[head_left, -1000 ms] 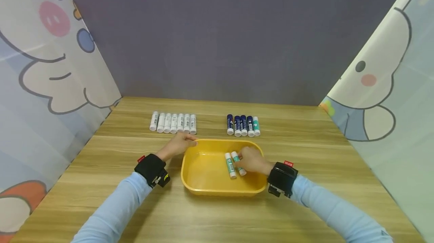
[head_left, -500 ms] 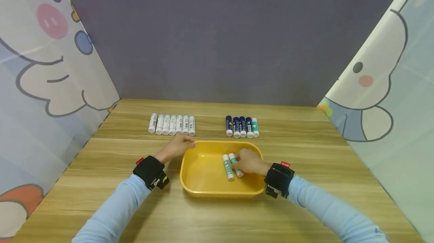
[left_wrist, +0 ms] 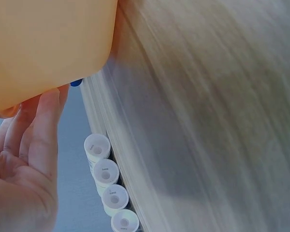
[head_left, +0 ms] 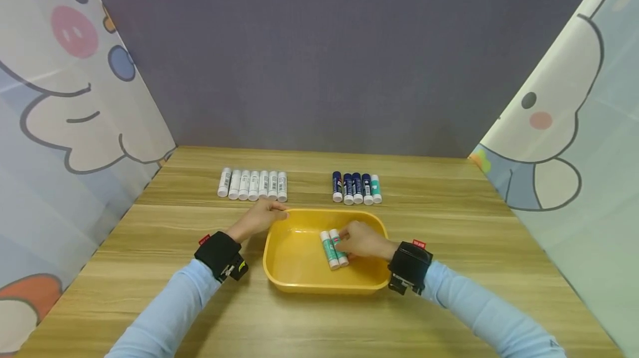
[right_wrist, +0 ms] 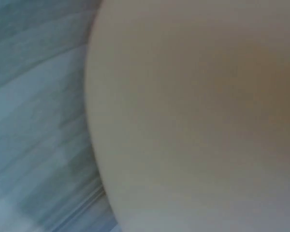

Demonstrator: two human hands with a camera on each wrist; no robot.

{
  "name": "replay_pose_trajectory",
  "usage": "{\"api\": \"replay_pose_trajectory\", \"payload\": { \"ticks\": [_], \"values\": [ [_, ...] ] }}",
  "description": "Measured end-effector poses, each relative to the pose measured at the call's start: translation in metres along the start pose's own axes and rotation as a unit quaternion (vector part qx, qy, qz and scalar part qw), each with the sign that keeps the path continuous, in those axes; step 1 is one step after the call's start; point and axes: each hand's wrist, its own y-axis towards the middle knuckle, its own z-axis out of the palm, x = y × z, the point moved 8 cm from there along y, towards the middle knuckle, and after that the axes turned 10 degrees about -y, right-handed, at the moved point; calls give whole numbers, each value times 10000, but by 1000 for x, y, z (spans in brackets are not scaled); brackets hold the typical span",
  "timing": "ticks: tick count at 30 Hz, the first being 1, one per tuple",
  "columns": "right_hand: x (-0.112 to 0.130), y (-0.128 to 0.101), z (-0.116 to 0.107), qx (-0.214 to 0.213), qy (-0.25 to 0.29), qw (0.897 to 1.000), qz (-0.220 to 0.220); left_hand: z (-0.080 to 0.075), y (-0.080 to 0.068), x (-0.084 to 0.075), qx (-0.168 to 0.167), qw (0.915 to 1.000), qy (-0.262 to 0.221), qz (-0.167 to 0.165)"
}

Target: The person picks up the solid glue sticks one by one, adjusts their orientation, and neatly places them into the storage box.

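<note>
A yellow plastic basin (head_left: 294, 261) stands on the table in front of the person. The left hand (head_left: 259, 218) grips its far left corner; in the left wrist view, the fingers (left_wrist: 46, 125) lie against the outer wall just under the rim. Inside the basin, two green-and-white glue sticks (head_left: 328, 250) lie side by side, slightly slanted. The right hand (head_left: 365, 240) reaches over the right rim and pinches the right-hand glue stick (head_left: 343, 261), covering its middle. The basin's wall (right_wrist: 183, 116) fills most of the right wrist view, blurred, with that hand out of sight.
Several white glue sticks (head_left: 254, 185) lie in a row behind the basin to the left. Another row at the back right has several dark blue glue sticks (head_left: 356, 187) and one green one (head_left: 376, 188). A grey panel (head_left: 319, 58) rises behind the table, with cartoon-printed sheets at both sides.
The right hand has shifted a little left, and the two glue sticks in the basin have moved left with it and now lie closer together. The left hand keeps its place at the rim.
</note>
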Motion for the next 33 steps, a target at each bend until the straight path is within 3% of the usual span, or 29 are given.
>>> {"api": "replay_pose_trajectory", "payload": {
  "ticks": [6, 16, 21, 33],
  "values": [
    [3, -2, 0, -40, 137, 9996, -246, 1, 1, -2, -5, 10000, 45, 19],
    [17, -11, 8, 315, 176, 9901, -1355, 0, -1, 4, -26, 9999, 85, -75],
    [18, -12, 5, 165, 8, 9898, -1415, -1, -1, 3, -6, 10000, -72, -27],
    [16, -15, 4, 4, -93, 9888, -1487, 0, -5, 2, -52, 9999, 94, -39]
  ]
}}
